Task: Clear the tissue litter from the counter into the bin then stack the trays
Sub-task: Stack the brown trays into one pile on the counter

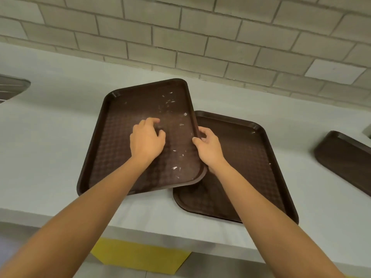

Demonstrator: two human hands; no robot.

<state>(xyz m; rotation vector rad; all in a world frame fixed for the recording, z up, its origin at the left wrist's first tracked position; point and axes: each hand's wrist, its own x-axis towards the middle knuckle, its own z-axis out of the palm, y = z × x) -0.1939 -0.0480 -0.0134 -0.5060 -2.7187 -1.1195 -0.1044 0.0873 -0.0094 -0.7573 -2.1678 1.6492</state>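
A dark brown tray [120, 125] lies on the white counter [50, 121], its right side lifted over the left edge of a second brown tray [251, 167]. Small white tissue specks [174, 167] dot the first tray's right half. My left hand [147, 140] rests on the middle of this tray with its fingers curled down onto the surface. My right hand [207, 149] grips the tray's right rim, thumb on top and fingers underneath. A third brown tray [345, 159] lies at the right edge of the view.
A tiled wall [200, 37] runs behind the counter. A dark rounded object [12, 87] shows at the far left. Below the counter's front edge a yellow bin [140, 255] stands, partly hidden under the counter.
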